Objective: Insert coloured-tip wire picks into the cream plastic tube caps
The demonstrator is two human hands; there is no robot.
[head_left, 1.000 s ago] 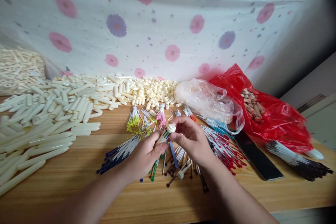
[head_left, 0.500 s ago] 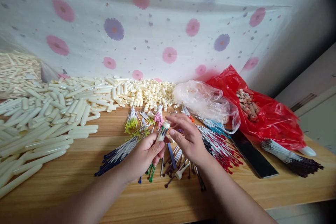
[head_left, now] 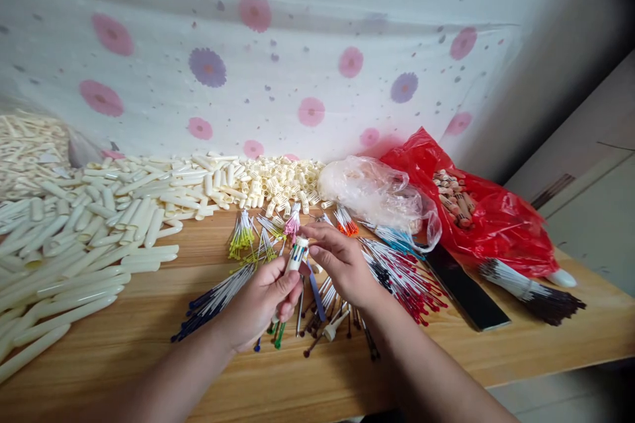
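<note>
A cream multicolour pen (head_left: 297, 255) with coloured slots round its upper part stands tilted in my left hand (head_left: 270, 294), thumb and fingers wrapped about its lower barrel. My right hand (head_left: 344, 264) hovers just right of the pen's top, fingers stretched and thumb apart; whether a fingertip touches it I cannot tell. Beneath and round both hands lie bundles of thin white refills with coloured ends: dark blue (head_left: 213, 304), yellow-green (head_left: 241, 236), pink (head_left: 292, 221) and red (head_left: 409, 277). A purple-blue flat strip (head_left: 316, 294) lies between the hands.
Cream pen barrels (head_left: 99, 231) heap at left, slotted cream parts (head_left: 278, 178) at the back. A clear plastic bag (head_left: 377, 188), a red bag (head_left: 501, 231) holding pen parts, a black flat slab (head_left: 466, 287) and black-tipped refills (head_left: 536, 294) sit right on the wooden table (head_left: 163, 350).
The view has shifted slightly, so the table things sit a little further left. My left hand still holds the pen, and my right hand stays beside its top.
</note>
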